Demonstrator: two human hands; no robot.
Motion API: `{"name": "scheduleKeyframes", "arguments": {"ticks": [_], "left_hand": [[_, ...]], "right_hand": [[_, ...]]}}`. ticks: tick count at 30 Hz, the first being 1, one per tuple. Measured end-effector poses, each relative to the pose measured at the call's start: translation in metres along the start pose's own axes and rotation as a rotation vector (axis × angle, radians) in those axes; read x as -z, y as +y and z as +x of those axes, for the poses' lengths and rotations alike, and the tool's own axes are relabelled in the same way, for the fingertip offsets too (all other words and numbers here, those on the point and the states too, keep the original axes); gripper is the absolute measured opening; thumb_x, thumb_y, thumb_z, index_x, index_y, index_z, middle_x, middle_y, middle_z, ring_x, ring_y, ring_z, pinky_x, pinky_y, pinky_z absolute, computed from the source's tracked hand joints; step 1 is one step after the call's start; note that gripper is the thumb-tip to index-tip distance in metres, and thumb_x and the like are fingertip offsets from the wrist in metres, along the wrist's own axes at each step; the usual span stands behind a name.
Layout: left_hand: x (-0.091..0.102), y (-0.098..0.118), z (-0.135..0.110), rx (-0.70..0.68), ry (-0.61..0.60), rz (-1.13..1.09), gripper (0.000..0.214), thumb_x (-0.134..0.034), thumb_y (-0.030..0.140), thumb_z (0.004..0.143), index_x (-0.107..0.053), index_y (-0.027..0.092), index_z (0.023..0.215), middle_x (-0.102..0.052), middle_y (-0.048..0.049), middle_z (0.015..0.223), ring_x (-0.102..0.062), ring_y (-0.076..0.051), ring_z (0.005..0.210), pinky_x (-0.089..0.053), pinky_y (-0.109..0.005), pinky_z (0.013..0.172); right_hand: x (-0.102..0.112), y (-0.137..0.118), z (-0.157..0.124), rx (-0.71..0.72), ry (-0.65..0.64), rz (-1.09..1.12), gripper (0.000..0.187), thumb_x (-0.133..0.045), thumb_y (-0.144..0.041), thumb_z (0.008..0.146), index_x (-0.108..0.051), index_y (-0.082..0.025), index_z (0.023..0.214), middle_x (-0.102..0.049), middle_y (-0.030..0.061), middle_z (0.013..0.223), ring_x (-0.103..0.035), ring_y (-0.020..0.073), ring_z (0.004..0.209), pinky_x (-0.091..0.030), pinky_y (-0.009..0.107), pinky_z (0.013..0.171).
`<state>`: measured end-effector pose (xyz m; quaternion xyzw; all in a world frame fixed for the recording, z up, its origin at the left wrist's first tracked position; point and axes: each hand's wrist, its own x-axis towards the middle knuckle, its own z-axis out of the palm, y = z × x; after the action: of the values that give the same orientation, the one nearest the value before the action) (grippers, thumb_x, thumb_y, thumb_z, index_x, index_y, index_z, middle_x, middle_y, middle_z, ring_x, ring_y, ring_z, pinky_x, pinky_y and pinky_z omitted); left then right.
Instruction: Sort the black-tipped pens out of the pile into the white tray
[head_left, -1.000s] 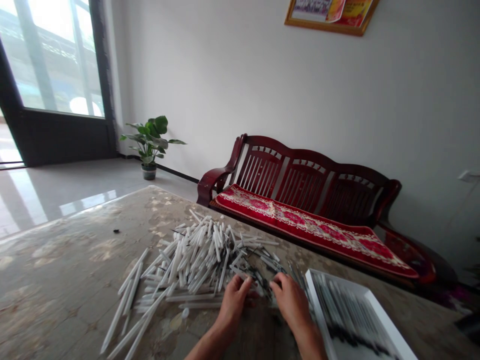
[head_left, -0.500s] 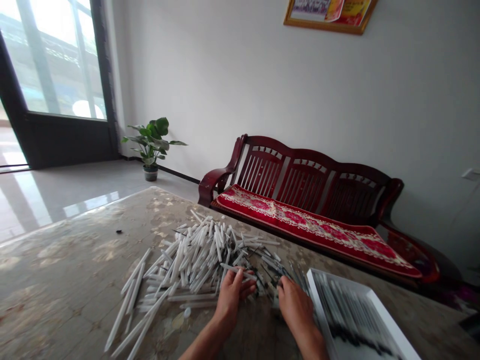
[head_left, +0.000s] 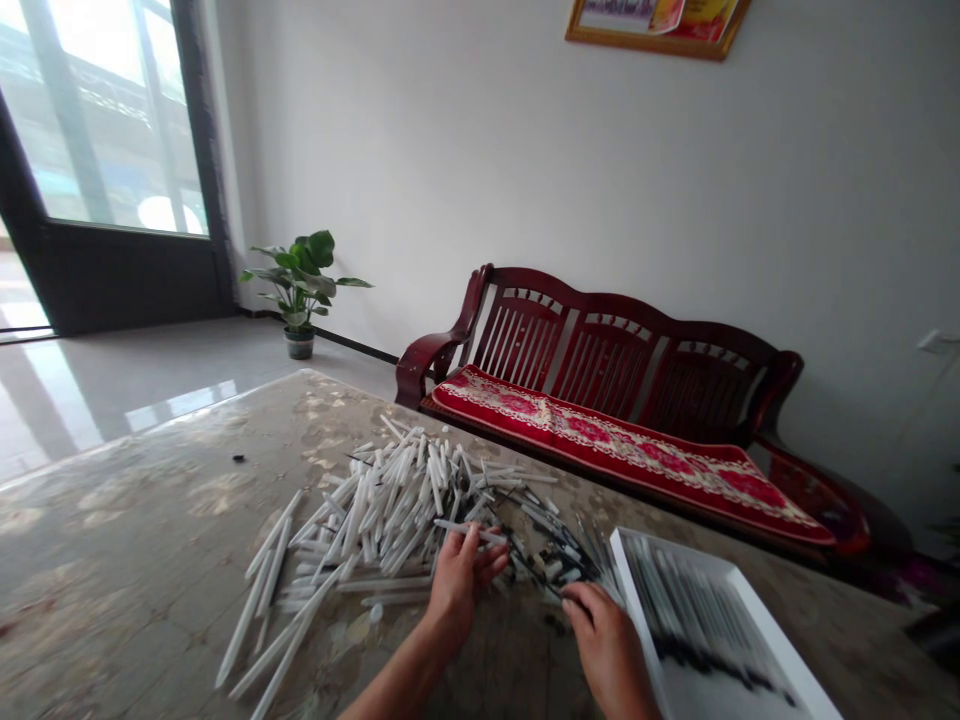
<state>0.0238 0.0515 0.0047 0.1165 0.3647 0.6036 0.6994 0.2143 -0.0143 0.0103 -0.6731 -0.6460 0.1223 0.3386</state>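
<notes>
Between the thumb and fingers of my left hand (head_left: pixel 459 585) lies a slim white pen-like tube (head_left: pixel 448 525), held at the right side of a big pile of similar white tubes (head_left: pixel 390 495). My right hand (head_left: pixel 611 640) is pinched closed beside the white box (head_left: pixel 780 638). Its fingertips are by a scatter of small dark pieces (head_left: pixel 556 560); what they hold, if anything, is too small to make out. Inside the box, pen-like sticks (head_left: pixel 686 590) with dark lower ends lie side by side in a row.
A few tubes (head_left: pixel 262 570) lie apart at the pile's left. On the patterned table (head_left: pixel 150 560) are a small black bit (head_left: pixel 238 458) and a small whitish piece (head_left: pixel 376 612). Behind the table stands a dark red wooden bench (head_left: pixel 600 345); a potted plant (head_left: pixel 300 290) is further left.
My right hand has moved slightly right and down, toward the box, uncovering more dark pieces. My left hand still holds the tube, shifted a little left and up.
</notes>
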Motion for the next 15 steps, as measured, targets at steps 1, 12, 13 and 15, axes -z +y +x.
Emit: {"name": "scheduleKeyframes", "arguments": {"ticks": [1,12,13,15], "left_hand": [[-0.0001,0.0000,-0.0002,0.001,0.000,0.004,0.011,-0.061,0.022,0.089,-0.051,0.018,0.089,-0.075,-0.0085,0.088,-0.074,-0.017,0.065,-0.062,-0.030,0.062],[0.0006,-0.0011,0.0001,0.012,-0.011,0.050,0.016,-0.066,0.025,0.085,-0.052,0.018,0.088,-0.074,-0.0080,0.086,-0.074,-0.019,0.067,-0.061,-0.029,0.058],[0.0010,-0.0016,0.0005,0.010,-0.014,0.057,0.017,-0.067,0.026,0.085,-0.052,0.018,0.087,-0.074,-0.0079,0.086,-0.074,-0.019,0.066,-0.061,-0.029,0.059],[0.0022,-0.0024,0.0012,0.000,-0.023,0.071,0.019,-0.069,0.028,0.083,-0.053,0.018,0.087,-0.074,-0.0074,0.086,-0.074,-0.018,0.065,-0.061,-0.030,0.060]], "right_hand": [[-0.0010,0.0004,-0.0004,0.003,-0.002,0.007,0.025,-0.047,-0.030,0.083,-0.071,-0.024,0.082,-0.073,0.0074,0.087,-0.068,0.0236,0.083,-0.050,0.031,0.078],[-0.0041,0.0091,-0.0030,-0.023,0.034,0.002,0.027,-0.047,-0.034,0.084,-0.072,-0.024,0.084,-0.073,0.0088,0.089,-0.068,0.0247,0.085,-0.051,0.032,0.080],[-0.0043,0.0087,-0.0030,-0.014,0.030,-0.001,0.028,-0.047,-0.034,0.085,-0.072,-0.023,0.085,-0.073,0.0089,0.089,-0.068,0.0246,0.085,-0.051,0.032,0.079],[-0.0044,0.0073,-0.0031,0.009,0.029,-0.014,0.030,-0.045,-0.035,0.087,-0.072,-0.024,0.085,-0.073,0.0092,0.088,-0.068,0.0245,0.084,-0.052,0.032,0.078]]}}
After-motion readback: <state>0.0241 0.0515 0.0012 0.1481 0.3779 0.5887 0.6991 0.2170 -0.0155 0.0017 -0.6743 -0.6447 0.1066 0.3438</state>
